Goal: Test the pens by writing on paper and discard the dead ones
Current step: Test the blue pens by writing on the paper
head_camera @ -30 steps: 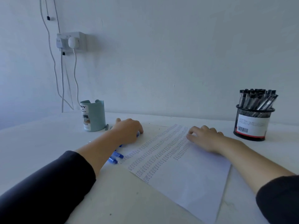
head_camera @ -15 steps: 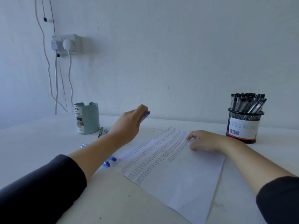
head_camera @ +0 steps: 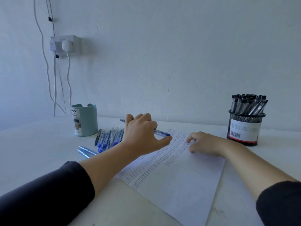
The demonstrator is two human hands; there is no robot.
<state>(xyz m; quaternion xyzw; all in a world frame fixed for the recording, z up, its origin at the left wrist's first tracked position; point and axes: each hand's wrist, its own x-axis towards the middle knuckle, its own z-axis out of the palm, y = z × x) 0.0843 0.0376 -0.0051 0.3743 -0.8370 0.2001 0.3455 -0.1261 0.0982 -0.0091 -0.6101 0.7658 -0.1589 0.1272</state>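
Observation:
A white sheet of paper [head_camera: 179, 185] lies on the table, its upper half filled with rows of small written marks. My left hand [head_camera: 141, 132] holds a blue pen [head_camera: 161, 132] with its tip lying at the paper's top left edge. Fingertips of my right hand [head_camera: 205, 144] rest on the upper part of the sheet and hold nothing. Several blue pens [head_camera: 110, 137] lie side by side just left of my left hand. Two more blue pens [head_camera: 86, 150] lie nearer to me.
A teal cup [head_camera: 84, 119] stands at the back left near the wall. At the back right, a black mesh holder [head_camera: 246, 126] is packed with several black pens. A wall socket [head_camera: 65, 44] with cables hangs above the cup.
My left hand rose from the pile of blue pens holding one pen and carried it right and down to the paper's top edge. My right hand stayed on the sheet.

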